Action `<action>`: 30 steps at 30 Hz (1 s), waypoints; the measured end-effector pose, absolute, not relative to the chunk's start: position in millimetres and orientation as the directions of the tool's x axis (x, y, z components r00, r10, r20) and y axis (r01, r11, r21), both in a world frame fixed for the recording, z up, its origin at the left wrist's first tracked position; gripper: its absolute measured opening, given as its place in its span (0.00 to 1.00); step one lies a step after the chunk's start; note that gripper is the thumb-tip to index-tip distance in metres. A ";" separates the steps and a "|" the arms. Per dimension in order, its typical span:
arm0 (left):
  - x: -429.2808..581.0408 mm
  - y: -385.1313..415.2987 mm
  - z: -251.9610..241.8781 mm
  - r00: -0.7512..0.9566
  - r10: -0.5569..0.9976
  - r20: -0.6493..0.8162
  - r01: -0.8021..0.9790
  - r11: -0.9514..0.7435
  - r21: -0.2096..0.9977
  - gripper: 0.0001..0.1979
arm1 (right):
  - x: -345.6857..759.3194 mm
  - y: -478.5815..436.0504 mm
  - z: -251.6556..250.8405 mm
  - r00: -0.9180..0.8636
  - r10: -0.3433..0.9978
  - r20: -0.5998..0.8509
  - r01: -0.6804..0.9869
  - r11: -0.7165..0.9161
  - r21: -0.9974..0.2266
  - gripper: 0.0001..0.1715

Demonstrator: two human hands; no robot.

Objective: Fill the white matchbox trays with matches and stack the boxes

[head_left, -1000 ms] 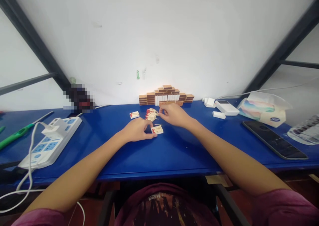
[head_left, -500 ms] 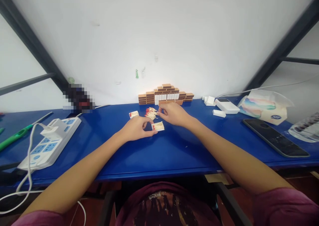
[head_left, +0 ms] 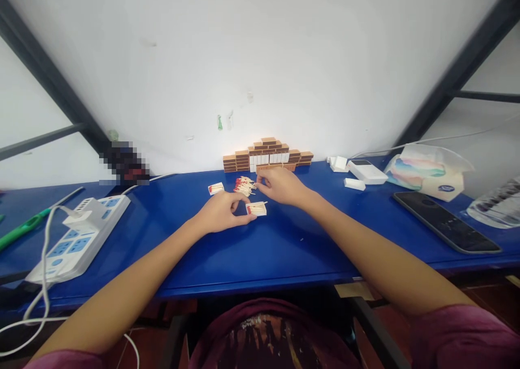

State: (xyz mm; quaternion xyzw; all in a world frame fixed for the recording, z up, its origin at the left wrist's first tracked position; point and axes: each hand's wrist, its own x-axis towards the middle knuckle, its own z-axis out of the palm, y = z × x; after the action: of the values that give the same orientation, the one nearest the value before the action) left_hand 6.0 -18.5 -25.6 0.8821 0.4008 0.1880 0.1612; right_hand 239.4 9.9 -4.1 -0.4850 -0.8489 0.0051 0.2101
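My left hand (head_left: 221, 212) rests on the blue table (head_left: 260, 250) with thumb and fingers pinched on a small open matchbox tray (head_left: 257, 209) holding red-tipped matches. My right hand (head_left: 280, 186) lies just beyond it, fingers curled at a loose pile of matches (head_left: 244, 186); what its fingertips pinch is too small to make out. A second filled tray (head_left: 215, 188) sits to the left of the pile. Behind the hands, a stepped stack of brown matchboxes (head_left: 268, 153) stands against the white wall.
A white and blue power strip (head_left: 77, 233) with cables lies at the left, a green lighter (head_left: 20, 229) beyond it. At the right are white boxes (head_left: 368, 171), a tissue pack (head_left: 426, 175) and a dark phone (head_left: 444, 222). Black shelf struts slant at both sides.
Both hands stay at the tray and the match pile with only slight finger motion. The whole view has shifted a little as my head moved.
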 end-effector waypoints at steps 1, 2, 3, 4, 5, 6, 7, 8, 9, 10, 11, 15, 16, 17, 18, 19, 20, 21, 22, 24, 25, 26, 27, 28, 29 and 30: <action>6.0 -18.3 -25.8 0.621 0.760 0.190 0.646 -0.634 0.424 0.24 | 239.3 9.8 -4.1 -0.442 0.824 0.353 0.820 0.531 -0.212 0.09; 6.1 -18.0 -26.2 0.636 0.752 0.173 0.646 -0.642 0.412 0.24 | 239.4 9.8 -4.0 -0.442 0.825 0.354 0.820 0.531 -0.213 0.09; 6.0 -17.5 -26.5 0.647 0.746 0.159 0.647 -0.647 0.402 0.24 | 239.8 9.7 -3.7 -0.440 0.826 0.351 0.821 0.529 -0.216 0.08; 5.7 -17.0 -26.8 0.650 0.745 0.151 0.651 -0.648 0.395 0.24 | 240.5 9.7 -3.2 -0.439 0.830 0.343 0.821 0.526 -0.222 0.08; 5.3 -16.3 -26.9 0.645 0.749 0.150 0.657 -0.644 0.391 0.24 | 241.5 9.6 -2.3 -0.442 0.836 0.325 0.819 0.524 -0.235 0.09; 4.8 -15.5 -26.7 0.637 0.756 0.150 0.666 -0.638 0.387 0.24 | 242.7 9.4 -1.0 -0.452 0.843 0.291 0.812 0.524 -0.257 0.09; 4.1 -14.8 -26.4 0.629 0.762 0.151 0.674 -0.632 0.383 0.24 | 244.0 9.0 0.4 -0.472 0.848 0.241 0.798 0.527 -0.292 0.10; 3.3 -14.0 -26.0 0.622 0.768 0.153 0.682 -0.627 0.377 0.25 | 245.1 8.4 2.1 -0.502 0.846 0.183 0.777 0.533 -0.335 0.11; 2.4 -13.2 -25.5 0.617 0.772 0.154 0.688 -0.624 0.371 0.25 | 246.0 7.5 3.7 -0.537 0.834 0.125 0.752 0.540 -0.379 0.12; 1.6 -12.4 -25.1 0.615 0.774 0.152 0.693 -0.623 0.363 0.25 | 246.5 6.5 5.3 -0.571 0.818 0.078 0.727 0.547 -0.415 0.12; 0.7 -11.7 -24.9 0.616 0.773 0.150 0.696 -0.624 0.356 0.24 | 246.6 5.4 6.5 -0.596 0.801 0.048 0.709 0.554 -0.437 0.11; -1.9 -8.9 -26.1 0.625 0.769 0.135 0.695 -0.627 0.352 0.25 | 244.3 2.5 7.4 -0.619 0.786 0.012 0.715 0.569 -0.406 0.06; -2.3 -8.4 -26.8 0.625 0.769 0.134 0.695 -0.627 0.352 0.26 | 243.8 2.8 6.7 -0.620 0.785 0.002 0.718 0.568 -0.403 0.06; -2.6 -8.0 -27.3 0.625 0.769 0.135 0.695 -0.627 0.351 0.26 | 243.7 3.4 5.7 -0.624 0.782 -0.010 0.716 0.566 -0.408 0.07; -2.8 -7.8 -27.8 0.624 0.769 0.136 0.696 -0.627 0.351 0.26 | 243.9 4.3 4.6 -0.628 0.778 -0.024 0.713 0.563 -0.419 0.08; -2.9 -7.8 -28.0 0.624 0.769 0.137 0.696 -0.627 0.350 0.25 | 244.4 5.3 3.6 -0.632 0.774 -0.035 0.709 0.559 -0.431 0.09; -2.8 -8.0 -28.1 0.623 0.770 0.137 0.696 -0.626 0.352 0.25 | 245.0 6.3 2.8 -0.634 0.772 -0.042 0.705 0.555 -0.441 0.10; -2.8 -8.2 -27.9 0.623 0.771 0.135 0.696 -0.624 0.355 0.25 | 245.5 7.0 2.1 -0.634 0.772 -0.043 0.702 0.552 -0.450 0.10; -2.6 -8.6 -27.5 0.622 0.772 0.131 0.696 -0.622 0.359 0.25 | 245.9 7.4 1.8 -0.634 0.772 -0.036 0.698 0.552 -0.456 0.11; -2.4 -9.3 -26.4 0.623 0.773 0.124 0.697 -0.619 0.362 0.25 | 245.7 7.0 1.8 -0.643 0.766 -0.004 0.678 0.566 -0.469 0.12; -2.3 -9.6 -25.9 0.624 0.772 0.122 0.697 -0.620 0.361 0.25 | 245.0 6.3 2.0 -0.653 0.757 0.013 0.661 0.578 -0.478 0.11; -2.2 -9.8 -25.5 0.625 0.771 0.122 0.697 -0.622 0.357 0.25 | 244.1 5.3 2.1 -0.665 0.747 0.026 0.644 0.591 -0.486 0.11; -2.2 -9.8 -25.3 0.626 0.770 0.123 0.697 -0.624 0.353 0.25 | 242.9 4.2 2.0 -0.674 0.738 0.035 0.632 0.601 -0.489 0.10; -2.2 -9.8 -25.2 0.627 0.769 0.123 0.698 -0.625 0.350 0.24 | 241.7 3.2 1.8 -0.679 0.733 0.041 0.627 0.608 -0.487 0.09; -2.2 -9.8 -25.3 0.627 0.769 0.124 0.698 -0.625 0.349 0.24 | 240.6 2.4 1.4 -0.678 0.734 0.049 0.627 0.611 -0.483 0.08; -2.3 -9.7 -25.5 0.626 0.770 0.125 0.699 -0.625 0.348 0.24 | 239.7 1.8 1.0 -0.671 0.739 0.059 0.630 0.611 -0.479 0.08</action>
State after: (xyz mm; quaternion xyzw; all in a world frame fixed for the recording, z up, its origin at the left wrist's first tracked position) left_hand -2.3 -9.7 -25.5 0.8917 0.4117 0.1321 0.1340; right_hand 239.7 1.8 1.0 -0.3851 -0.8886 0.2147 0.1262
